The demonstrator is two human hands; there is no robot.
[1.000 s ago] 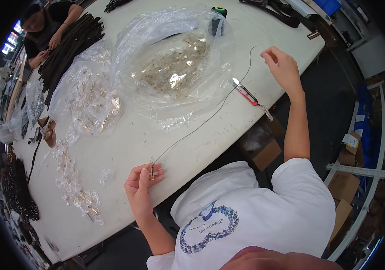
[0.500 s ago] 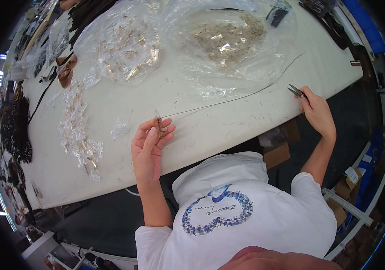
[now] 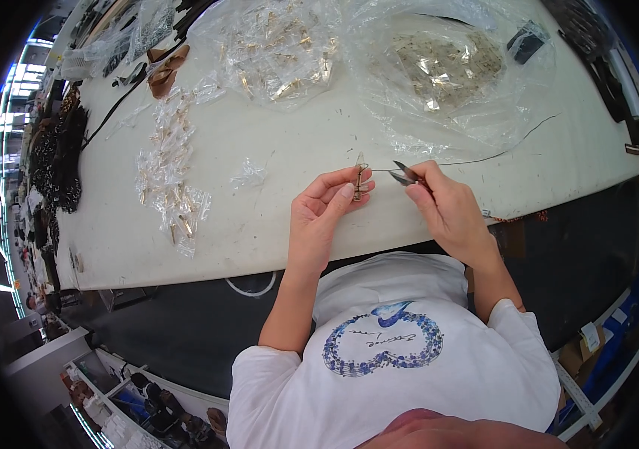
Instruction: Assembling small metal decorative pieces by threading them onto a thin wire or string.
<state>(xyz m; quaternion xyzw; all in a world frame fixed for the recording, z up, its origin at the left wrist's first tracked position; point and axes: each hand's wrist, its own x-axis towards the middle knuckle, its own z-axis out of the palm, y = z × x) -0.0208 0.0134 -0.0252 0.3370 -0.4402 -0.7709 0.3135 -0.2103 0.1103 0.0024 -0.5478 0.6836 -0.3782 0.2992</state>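
My left hand pinches a small brownish metal piece between thumb and fingers, with a clear pointed bit at its top. From that piece a thin dark cord runs off to the right over the white table. My right hand is wrapped round a pair of small dark snips. Their blades are apart and point left, close to the cord and a short way from my left fingertips. My fingers hide part of the metal piece, and the right hand covers a stretch of the cord.
Clear plastic bags of gold-coloured parts and brownish parts lie at the back of the table. Small wrapped pieces form a strip at the left. A brown scrap and black trims lie beyond them.
My right hand has brought the snips left, from the table's right side to near my left hand. The view has shifted, so the table's things appear further right.
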